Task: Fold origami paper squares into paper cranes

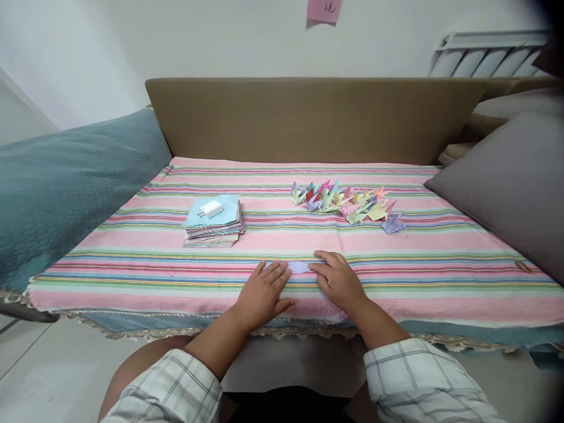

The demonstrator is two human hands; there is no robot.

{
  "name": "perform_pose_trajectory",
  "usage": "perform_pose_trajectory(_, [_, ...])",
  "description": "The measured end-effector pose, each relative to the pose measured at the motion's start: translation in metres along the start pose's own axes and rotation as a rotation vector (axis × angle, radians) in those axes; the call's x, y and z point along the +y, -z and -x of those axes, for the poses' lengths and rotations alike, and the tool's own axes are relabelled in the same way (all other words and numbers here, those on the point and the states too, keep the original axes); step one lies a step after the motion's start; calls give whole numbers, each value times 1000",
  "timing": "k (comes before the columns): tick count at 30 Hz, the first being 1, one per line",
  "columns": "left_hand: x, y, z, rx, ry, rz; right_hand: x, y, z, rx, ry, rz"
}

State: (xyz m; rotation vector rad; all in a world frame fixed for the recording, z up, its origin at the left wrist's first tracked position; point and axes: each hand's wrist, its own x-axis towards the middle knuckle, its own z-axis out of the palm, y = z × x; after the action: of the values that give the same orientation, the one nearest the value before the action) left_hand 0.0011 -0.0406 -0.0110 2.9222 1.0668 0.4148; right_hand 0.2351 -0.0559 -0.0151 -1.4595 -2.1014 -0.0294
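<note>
A small pale lavender piece of folded paper [299, 268] lies flat on the striped cloth near the front edge of the seat. My left hand [264, 294] rests over the paper's left end, its fingers stretched out and pressing down. At the right end, my right hand [338, 281] touches the paper with a fingertip, its fingers apart. The part of the paper beneath my left fingers is hidden. Farther back and to the right stands a group of several folded paper cranes [343, 202] in many colours, a lavender one [393, 224] at its near right end.
Left of my hands sits a stack of square coloured paper [214, 226], with a white charger plug [211, 209] on top. A blue-covered armrest [83, 182] bounds the left, a brown backrest [308, 120] the rear, and a grey cushion [506, 188] the right.
</note>
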Motion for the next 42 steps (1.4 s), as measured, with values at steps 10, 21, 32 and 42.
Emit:
perform_pose_trajectory(10, [1, 2, 0, 10, 6, 10, -28, -11, 0, -103, 316, 47])
perform_pose_trajectory(21, [-5, 19, 12, -9, 181, -11, -34, -22, 1, -230, 237, 72])
perform_pose_trajectory(32, [-18, 41, -2, 150, 425, 87, -38, -22, -2, -187, 192, 52])
perform_pose_trajectory(42, [-11, 14, -36, 38, 355, 31, -34, -26, -17, -49, 106, -65])
